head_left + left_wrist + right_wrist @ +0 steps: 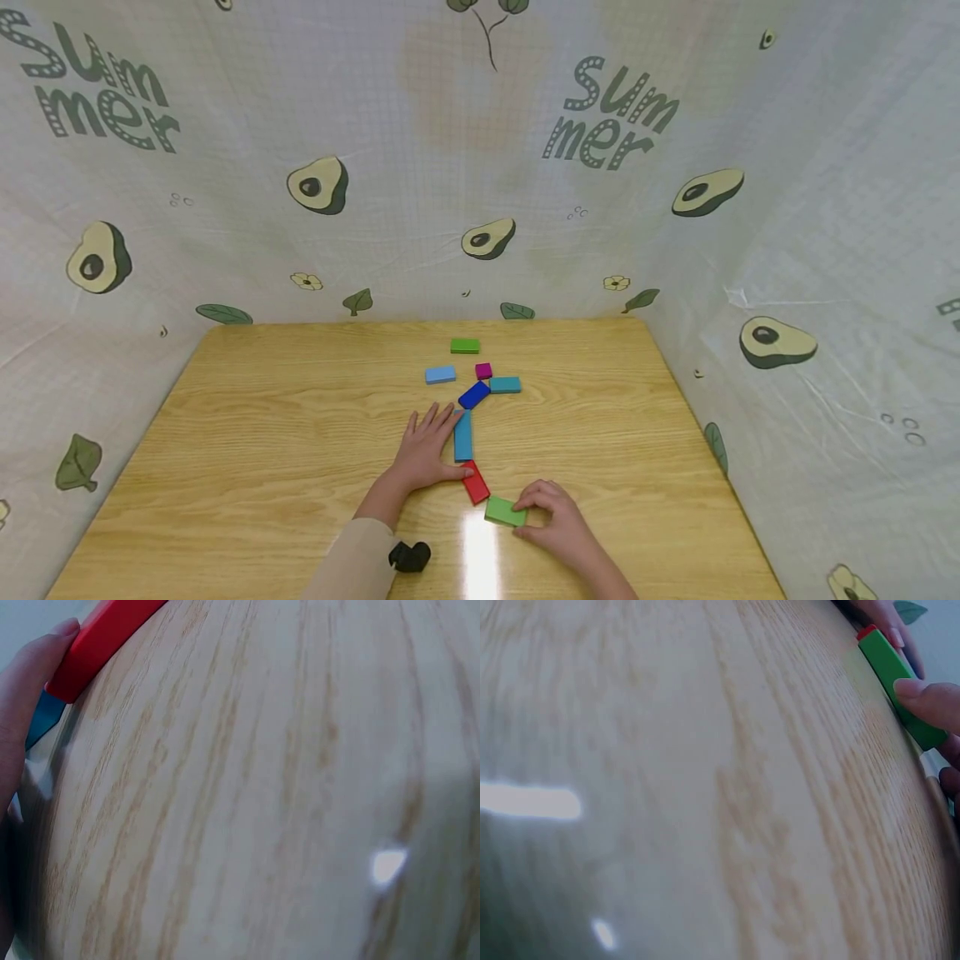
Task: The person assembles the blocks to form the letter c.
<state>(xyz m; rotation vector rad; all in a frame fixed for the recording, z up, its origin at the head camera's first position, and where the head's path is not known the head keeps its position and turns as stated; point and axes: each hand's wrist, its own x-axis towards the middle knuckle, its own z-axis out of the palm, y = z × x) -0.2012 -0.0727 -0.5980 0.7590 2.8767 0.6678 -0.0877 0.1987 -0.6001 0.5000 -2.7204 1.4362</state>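
On the wooden table, flat coloured blocks form a bent line. My left hand (427, 450) lies with spread fingers along its left side. Its thumb touches the red block (476, 483), and its index fingertip rests at the far end of the long blue block (462, 437). In the left wrist view the thumb lies against the red block (105, 645). My right hand (555, 525) pinches the light green block (504, 512) between thumb and fingers at its right end. The green block's other end meets the near end of the red block. In the right wrist view the thumb presses the green block's (892, 671) side.
Beyond the long blue block come a dark blue block (474, 395), a teal block (505, 385) and a small magenta block (483, 371). A light blue block (440, 375) and another green block (465, 346) lie apart. Patterned cloth (405, 167) surrounds the table (300, 375).
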